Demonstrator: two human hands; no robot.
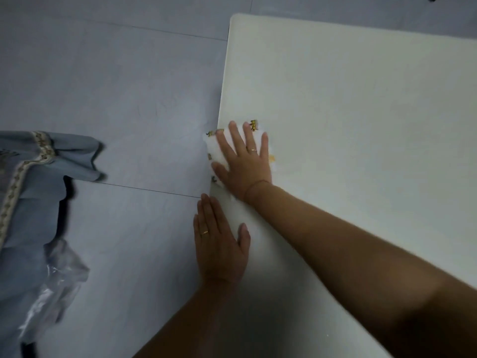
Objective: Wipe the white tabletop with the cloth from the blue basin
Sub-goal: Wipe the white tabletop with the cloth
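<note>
Here the right hand (245, 164) presses the cloth (212, 149), seemingly lengthwise along the tabletop (361, 112) edge, fingers (251, 139) straight; left hand (219, 244) flat.

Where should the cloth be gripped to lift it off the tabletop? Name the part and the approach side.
Pinch the cloth at its edge that hangs past the left side of the tabletop, coming from the floor side. The rest lies flat under the right hand, so only that overhang likely lets a thumb get beneath.
</note>
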